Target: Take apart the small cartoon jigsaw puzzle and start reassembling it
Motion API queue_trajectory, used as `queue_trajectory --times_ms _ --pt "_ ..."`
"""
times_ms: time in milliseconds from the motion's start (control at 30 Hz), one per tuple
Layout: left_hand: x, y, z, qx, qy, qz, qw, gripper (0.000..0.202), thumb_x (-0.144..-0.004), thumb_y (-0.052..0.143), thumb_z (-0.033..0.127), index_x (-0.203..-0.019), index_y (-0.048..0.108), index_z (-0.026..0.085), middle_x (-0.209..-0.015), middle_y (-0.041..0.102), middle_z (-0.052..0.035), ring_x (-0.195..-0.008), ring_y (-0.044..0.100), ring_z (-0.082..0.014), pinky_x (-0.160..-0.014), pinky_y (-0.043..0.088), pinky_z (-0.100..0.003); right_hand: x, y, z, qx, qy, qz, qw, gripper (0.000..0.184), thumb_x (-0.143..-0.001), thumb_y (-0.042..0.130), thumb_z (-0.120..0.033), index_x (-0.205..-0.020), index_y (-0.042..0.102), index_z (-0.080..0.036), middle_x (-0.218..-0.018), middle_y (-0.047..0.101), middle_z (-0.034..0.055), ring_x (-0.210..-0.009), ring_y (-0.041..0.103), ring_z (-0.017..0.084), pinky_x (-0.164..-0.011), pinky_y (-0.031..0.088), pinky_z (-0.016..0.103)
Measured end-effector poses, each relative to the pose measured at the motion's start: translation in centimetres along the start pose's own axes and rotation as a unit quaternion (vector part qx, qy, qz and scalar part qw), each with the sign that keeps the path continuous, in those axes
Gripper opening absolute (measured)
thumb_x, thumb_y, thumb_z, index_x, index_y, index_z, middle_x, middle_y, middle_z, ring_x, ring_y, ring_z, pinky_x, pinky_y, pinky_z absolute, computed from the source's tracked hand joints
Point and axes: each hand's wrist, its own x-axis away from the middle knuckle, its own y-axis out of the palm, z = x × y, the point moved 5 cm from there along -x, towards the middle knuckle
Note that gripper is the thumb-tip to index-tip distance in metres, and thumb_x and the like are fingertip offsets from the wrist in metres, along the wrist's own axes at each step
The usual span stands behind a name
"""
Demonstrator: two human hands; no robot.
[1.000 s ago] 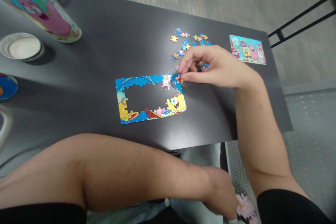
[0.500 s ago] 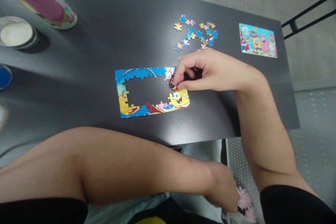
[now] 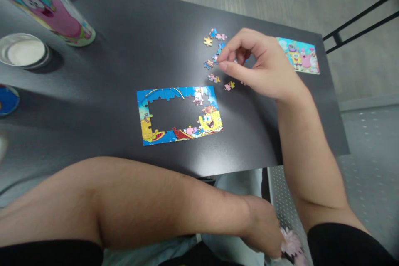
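Note:
My right hand [image 3: 246, 56] is over the loose puzzle pieces [image 3: 208, 41], its thumb and forefinger brought close together. Whether a piece sits between the fingertips I cannot make out. Several blue, pink and yellow pieces lie around and partly under this hand. Nearer to me is a partly built jigsaw puzzle [image 3: 162, 138], a cartoon border around a bare middle, with a yellow sponge figure at its right end. My left hand [image 3: 264, 224] hangs low below the table edge, beside a pink fluffy flower-like thing [image 3: 291, 241]; its fingers are hidden.
A small cartoon picture card [image 3: 307, 58] lies at the right, partly behind my right wrist. On the left stand a tall printed tin [image 3: 62, 16], an open metal lid or tin with white inside [image 3: 26, 52], and a blue round thing [image 3: 8, 100]. Black rails [image 3: 338, 40] rise past the right edge.
My right hand has left the right side of the puzzle and moved up to the loose pieces. A reddish-brown piece now shows above the yellow figure. My left hand stays low.

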Motion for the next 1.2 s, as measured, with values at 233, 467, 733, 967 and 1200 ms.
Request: queue_trajectory --times_ms 233,467,733,967,1200 --pt "0.8 -0.9 0.3 -0.095 0.013 0.012 0.995 0.032 -0.104 0.096 0.031 -0.084 0.094 0.055 -0.087 0.085 0.0118 -0.041 0.014 -0.0141 -0.038 0.012 -0.036 0.1 -2.4 3.0 0.159 0.019 0.082 0.984 0.037 -0.12 0.087 -0.067 -0.109 0.085 -0.032 -0.109 0.085 0.0089 -0.104 0.078 0.035 -0.106 0.065 0.057" --pt "2.1 -5.6 -0.3 -0.124 0.03 0.091 0.988 0.061 -0.125 0.045 0.025 -0.12 0.1 0.051 -0.141 0.095 0.0094 -0.06 0.046 -0.0141 -0.045 0.016 -0.031 0.4 -1.5 2.8 0.181 0.028 -0.016 0.983 0.011 -0.115 0.087 -0.031 -0.105 0.083 -0.031 -0.11 0.083 0.0064 -0.098 0.073 0.031 -0.11 0.06 0.061" --pt "4.5 -10.2 1.3 -0.229 0.027 0.097 0.968 0.057 -0.122 0.051 0.025 -0.12 0.099 0.057 -0.074 0.055 -0.0002 -0.064 0.006 -0.0277 -0.074 0.036 -0.038 -0.2 -1.6 5.5 0.196 0.037 0.046 0.979 0.015 -0.122 0.08 -0.046 -0.115 0.083 -0.033 -0.124 0.086 0.0102 -0.115 0.071 0.037 -0.122 0.049 0.071" --pt "7.5 -14.7 -0.7 -0.179 0.084 0.231 0.953 0.077 -0.126 0.026 0.022 -0.142 0.097 0.044 -0.16 0.092 0.0089 -0.142 0.084 -0.0061 -0.115 0.061 -0.024 -0.5 -1.4 6.7 0.187 0.051 0.09 0.977 0.016 -0.122 0.078 -0.045 -0.115 0.078 -0.031 -0.13 0.085 0.0109 -0.126 0.079 0.041 -0.131 0.049 0.072" --pt "1.3 -14.8 -3.5 0.074 -0.203 0.204 0.955 0.038 -0.116 0.064 0.026 -0.111 0.099 0.038 -0.129 0.084 -0.0111 -0.119 0.089 -0.0112 -0.078 0.064 -0.014 -0.5 -2.3 7.4 0.134 0.048 0.137 0.98 0.015 -0.118 0.076 -0.042 -0.108 0.079 -0.03 -0.126 0.085 0.0123 -0.123 0.079 0.042 -0.129 0.048 0.074"
